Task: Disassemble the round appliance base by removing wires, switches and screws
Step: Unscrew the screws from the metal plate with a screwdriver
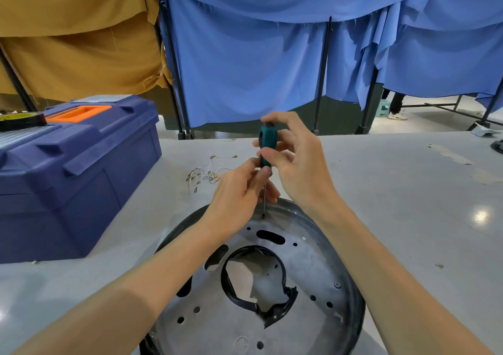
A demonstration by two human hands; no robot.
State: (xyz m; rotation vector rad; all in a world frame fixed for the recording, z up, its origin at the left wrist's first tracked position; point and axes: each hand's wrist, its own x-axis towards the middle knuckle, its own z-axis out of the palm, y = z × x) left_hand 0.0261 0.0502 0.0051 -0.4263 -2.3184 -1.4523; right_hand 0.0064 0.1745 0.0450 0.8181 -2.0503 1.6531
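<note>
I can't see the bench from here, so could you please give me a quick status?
Both on screwdriver: right hand at handle, left hand pinching shaft. Tip on screw at base far rim. Nothing in the way.

Bright, even overhead light is filling the scene. A hard glare spot is blooming on the bench (408,191) at far right, and a fainter one at the lower left edge. Soft shadows are falling under the forearms onto the round base (313,262), which is giving off a dull sheen. Wide-angle distortion is bending the curtain poles (322,76) toward the edges. The screwdriver (268,142) shaft is looking soft, possibly from motion blur.
</note>
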